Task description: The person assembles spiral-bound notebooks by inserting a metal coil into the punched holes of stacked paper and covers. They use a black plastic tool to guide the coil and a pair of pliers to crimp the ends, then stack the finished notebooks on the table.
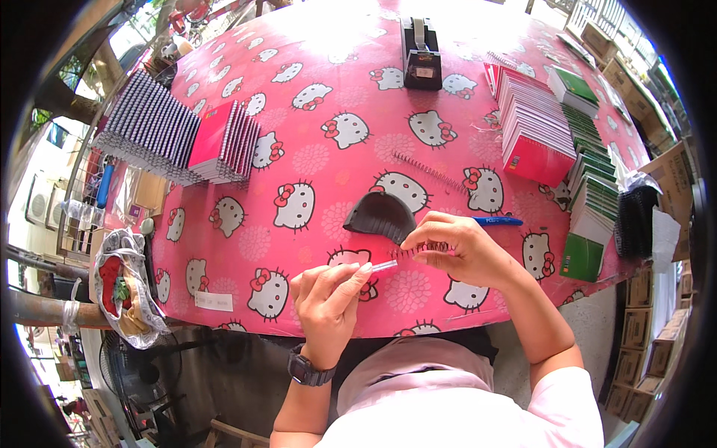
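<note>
My left hand [328, 295] is closed in a pinch on a short, clear, stick-like piece [385, 266] that points to the right. Facing it, my right hand [457, 246] grips a dark spiral binding coil [407, 252], one end of which sticks out toward the clear piece. I cannot tell whether the two touch. Just beyond my hands a black, curved, ribbed piece [381, 215] lies on the table. A blue pen [499, 221] rests right of my right hand, and a second spiral coil [429, 172] lies farther off.
The table wears a pink cartoon-cat cover [299, 254]. Stacked spiral notebooks [149, 127] and red notebooks [216, 142] stand left. Red notebooks [534, 134] and green notebooks [586, 224] line the right. A tape dispenser [422, 63] stands at the back, a cloth-filled bag [127, 287] at the left edge.
</note>
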A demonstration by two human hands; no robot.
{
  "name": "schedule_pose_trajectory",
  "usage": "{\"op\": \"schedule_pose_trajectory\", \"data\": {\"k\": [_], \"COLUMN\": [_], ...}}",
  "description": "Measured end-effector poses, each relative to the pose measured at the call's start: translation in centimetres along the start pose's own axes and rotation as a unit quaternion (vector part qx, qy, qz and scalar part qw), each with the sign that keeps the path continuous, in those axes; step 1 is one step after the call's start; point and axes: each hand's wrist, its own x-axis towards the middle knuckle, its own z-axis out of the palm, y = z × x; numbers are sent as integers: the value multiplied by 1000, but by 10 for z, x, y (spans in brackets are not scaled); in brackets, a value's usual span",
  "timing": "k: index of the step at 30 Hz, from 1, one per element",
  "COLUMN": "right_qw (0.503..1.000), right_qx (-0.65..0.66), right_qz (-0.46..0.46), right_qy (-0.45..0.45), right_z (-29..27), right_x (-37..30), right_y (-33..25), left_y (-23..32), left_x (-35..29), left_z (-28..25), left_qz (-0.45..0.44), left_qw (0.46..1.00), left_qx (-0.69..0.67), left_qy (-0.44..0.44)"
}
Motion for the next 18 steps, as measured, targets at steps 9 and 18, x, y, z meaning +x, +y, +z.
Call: {"op": "schedule_pose_trajectory", "data": {"k": [9, 18], "right_qw": [999, 996], "right_qx": [-1, 10], "right_qz": [-40, 43], "right_qy": [-25, -74], "right_z": [-3, -3], "right_x": [3, 3], "right_y": [5, 0], "left_y": [0, 11], "left_x": [3, 6], "left_z": [-1, -3], "left_qz": [-5, -59], "left_qw": [1000, 998], "left_qx": [-6, 8], "left_qy": [5, -22]}}
